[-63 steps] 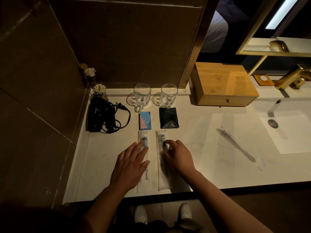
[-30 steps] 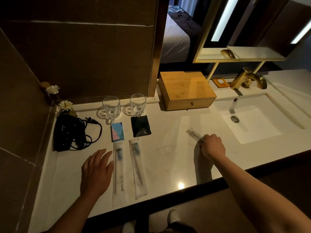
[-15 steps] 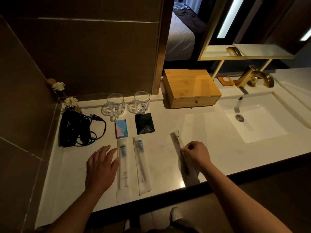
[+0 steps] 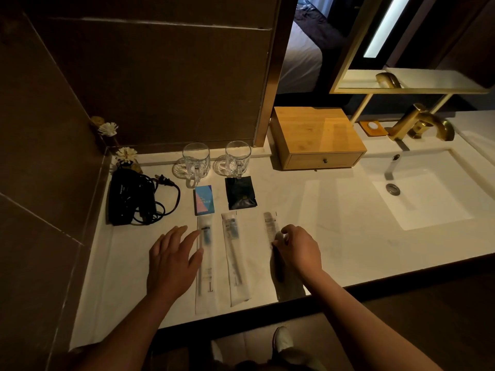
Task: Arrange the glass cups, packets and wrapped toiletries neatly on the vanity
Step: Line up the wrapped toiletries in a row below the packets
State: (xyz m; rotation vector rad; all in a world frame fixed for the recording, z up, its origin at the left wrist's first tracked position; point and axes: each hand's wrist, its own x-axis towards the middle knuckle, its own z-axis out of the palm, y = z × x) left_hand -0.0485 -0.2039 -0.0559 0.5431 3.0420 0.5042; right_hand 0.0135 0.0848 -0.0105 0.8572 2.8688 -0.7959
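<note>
Gleaming pale vanity top, dark tiled wall

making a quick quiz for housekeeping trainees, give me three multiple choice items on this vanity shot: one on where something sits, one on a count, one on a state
1. Where is the black packet?
A. in the sink
B. in front of the right glass cup
C. on the wooden box

2. How many long wrapped toiletries lie near the front edge?
A. one
B. five
C. three

3. What is the right hand doing?
A. gripping the wrapped comb
B. turning the tap
C. lifting a cup

Answers:
1. B: the packet lies on the counter just before that cup.
2. C: two wrapped toothbrushes and the comb lie side by side.
3. A: its fingers close on the comb's wrapper, while the left hand rests open beside the leftmost wrapper.
</note>
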